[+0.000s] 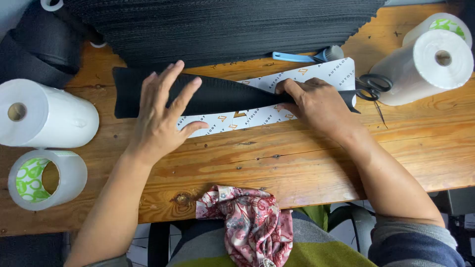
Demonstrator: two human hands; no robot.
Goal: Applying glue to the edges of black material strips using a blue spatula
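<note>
Head view — black strip (217, 94) lies left-right under left hand (161, 116), right hand (316, 104).

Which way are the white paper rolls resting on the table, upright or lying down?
Lying down. The left roll and the right roll lie on their sides on the wooden table, hollow cores facing sideways.

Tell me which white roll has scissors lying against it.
The white roll at the table's right end, lying on its side: the black scissors rest against its left edge. The white roll at the left end has nothing against it.
</note>
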